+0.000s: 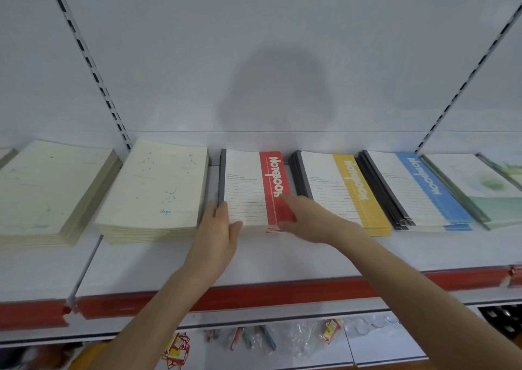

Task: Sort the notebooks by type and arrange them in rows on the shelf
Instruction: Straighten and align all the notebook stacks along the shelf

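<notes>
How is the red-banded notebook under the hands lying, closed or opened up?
Closed, lying flat: the red-banded white notebook shows its front cover face up, with no inner pages exposed.

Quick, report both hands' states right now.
Left hand: open, straight fingers against left edge of the red-striped white notebook stack.
Right hand: open, flat on that stack.

**Shelf row, listed left to right**

On your shelf point(282, 256), notebook stacks lie side by side, set back near the rear panel point(282, 45):
- left stack point(50, 189)
- Virgo stack point(158, 189)
- first "Notebook" stack point(245, 183)
- second "Notebook" stack point(336, 189)
- third "Notebook" stack point(415, 189)
- right stack point(485, 189)

Your left hand point(217, 228) lies against the first "Notebook" stack's left side. Your right hand point(308, 220) rests on its cover. Packets point(254, 338) lie on the lower shelf point(381, 350), below.
</notes>
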`<state>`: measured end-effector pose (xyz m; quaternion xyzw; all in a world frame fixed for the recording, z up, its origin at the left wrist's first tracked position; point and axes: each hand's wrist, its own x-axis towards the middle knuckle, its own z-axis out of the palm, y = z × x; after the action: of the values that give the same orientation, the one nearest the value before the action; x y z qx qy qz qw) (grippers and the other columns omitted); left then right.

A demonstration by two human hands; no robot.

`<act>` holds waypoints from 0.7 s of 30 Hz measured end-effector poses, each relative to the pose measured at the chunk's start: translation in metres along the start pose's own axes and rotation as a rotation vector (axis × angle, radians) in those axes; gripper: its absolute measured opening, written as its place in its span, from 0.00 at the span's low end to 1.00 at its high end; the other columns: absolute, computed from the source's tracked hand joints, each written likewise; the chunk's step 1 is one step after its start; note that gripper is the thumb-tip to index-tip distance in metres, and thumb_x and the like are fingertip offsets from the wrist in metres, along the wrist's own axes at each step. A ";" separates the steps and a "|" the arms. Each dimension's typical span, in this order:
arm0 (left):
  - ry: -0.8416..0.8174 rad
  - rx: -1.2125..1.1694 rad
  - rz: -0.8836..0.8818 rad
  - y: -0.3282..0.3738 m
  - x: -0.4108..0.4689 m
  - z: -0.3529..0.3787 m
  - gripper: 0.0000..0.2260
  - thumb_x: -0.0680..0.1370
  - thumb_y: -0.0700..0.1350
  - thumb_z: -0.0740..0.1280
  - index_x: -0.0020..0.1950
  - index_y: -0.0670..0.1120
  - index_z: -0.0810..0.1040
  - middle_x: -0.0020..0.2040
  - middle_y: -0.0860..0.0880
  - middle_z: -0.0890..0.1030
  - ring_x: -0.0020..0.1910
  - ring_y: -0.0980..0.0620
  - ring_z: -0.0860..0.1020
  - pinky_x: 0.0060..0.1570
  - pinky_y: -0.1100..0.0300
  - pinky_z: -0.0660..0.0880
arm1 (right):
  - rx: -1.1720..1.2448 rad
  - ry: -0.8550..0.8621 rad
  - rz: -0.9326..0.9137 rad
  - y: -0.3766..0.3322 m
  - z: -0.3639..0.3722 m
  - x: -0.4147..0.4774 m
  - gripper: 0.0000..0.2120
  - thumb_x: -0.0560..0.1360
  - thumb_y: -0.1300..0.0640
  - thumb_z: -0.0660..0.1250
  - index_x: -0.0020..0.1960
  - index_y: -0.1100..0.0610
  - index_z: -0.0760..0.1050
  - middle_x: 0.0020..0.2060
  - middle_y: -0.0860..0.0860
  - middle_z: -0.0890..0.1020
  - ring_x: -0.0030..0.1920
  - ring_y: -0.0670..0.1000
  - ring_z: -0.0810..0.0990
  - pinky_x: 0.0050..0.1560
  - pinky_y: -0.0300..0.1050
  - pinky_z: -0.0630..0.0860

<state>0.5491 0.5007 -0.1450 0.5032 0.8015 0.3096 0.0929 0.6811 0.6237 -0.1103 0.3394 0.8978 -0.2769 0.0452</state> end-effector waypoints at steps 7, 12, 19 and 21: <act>-0.028 0.014 -0.121 0.006 0.061 -0.001 0.13 0.80 0.42 0.59 0.61 0.36 0.69 0.58 0.39 0.72 0.54 0.43 0.73 0.50 0.56 0.70 | 0.161 0.288 0.080 0.004 -0.007 0.053 0.13 0.78 0.58 0.59 0.60 0.62 0.69 0.55 0.57 0.76 0.55 0.57 0.75 0.49 0.45 0.70; -0.081 -0.061 -0.271 0.003 0.086 0.005 0.14 0.79 0.41 0.60 0.62 0.36 0.66 0.58 0.40 0.75 0.55 0.44 0.75 0.43 0.61 0.68 | 0.363 0.331 0.189 0.005 0.000 0.082 0.16 0.76 0.57 0.60 0.63 0.60 0.69 0.56 0.55 0.77 0.57 0.57 0.76 0.49 0.41 0.68; 0.001 -0.149 -0.310 -0.010 0.092 0.009 0.11 0.77 0.41 0.62 0.59 0.39 0.69 0.54 0.43 0.77 0.46 0.50 0.73 0.43 0.60 0.67 | 0.503 0.400 0.218 0.002 0.007 0.082 0.20 0.79 0.58 0.59 0.69 0.58 0.61 0.62 0.53 0.75 0.60 0.55 0.75 0.50 0.40 0.67; 0.009 -0.148 -0.303 -0.012 0.092 0.011 0.11 0.77 0.41 0.63 0.58 0.39 0.69 0.54 0.44 0.77 0.45 0.51 0.72 0.42 0.60 0.67 | 0.506 0.394 0.221 0.001 0.007 0.082 0.20 0.79 0.58 0.58 0.70 0.58 0.60 0.63 0.54 0.74 0.60 0.55 0.75 0.51 0.41 0.69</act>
<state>0.5016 0.5809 -0.1456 0.3669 0.8435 0.3527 0.1716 0.6186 0.6689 -0.1385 0.4823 0.7498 -0.4135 -0.1849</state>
